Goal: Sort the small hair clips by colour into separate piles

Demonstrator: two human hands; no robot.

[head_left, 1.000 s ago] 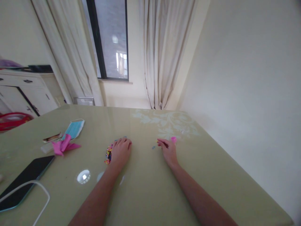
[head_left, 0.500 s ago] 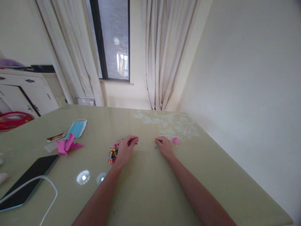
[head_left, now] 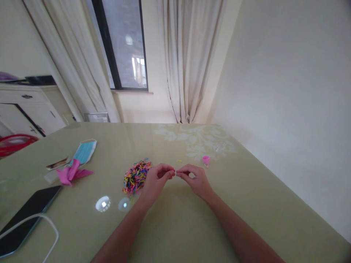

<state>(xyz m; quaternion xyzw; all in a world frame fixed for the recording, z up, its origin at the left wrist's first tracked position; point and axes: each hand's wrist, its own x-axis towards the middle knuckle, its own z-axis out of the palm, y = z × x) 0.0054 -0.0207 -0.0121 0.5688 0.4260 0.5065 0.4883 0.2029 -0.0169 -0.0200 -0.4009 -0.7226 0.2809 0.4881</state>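
My left hand (head_left: 157, 180) is closed in a pinch over the table, just right of a heap of small multicoloured rubber bands (head_left: 137, 176). My right hand (head_left: 197, 181) is pinched too, its fingertips nearly meeting those of the left. A tiny pale or pinkish thing shows between the fingertips, too small to name. Behind the hands lies a single yellow band (head_left: 179, 160). To the right of my right hand is a small pink cup-shaped piece (head_left: 206, 160).
On the left of the glossy table (head_left: 175, 226) lie a blue face mask (head_left: 85, 151), a folded pink paper shape (head_left: 72, 173) and a dark tablet (head_left: 30, 215) with a white cable (head_left: 51, 221) over it. A wall (head_left: 296, 109) borders the right side.
My left hand has lifted off the band heap and moved right, uncovering more of it. My right hand has left the yellow band on the table. Both hands are now pinched together, fingertip to fingertip.
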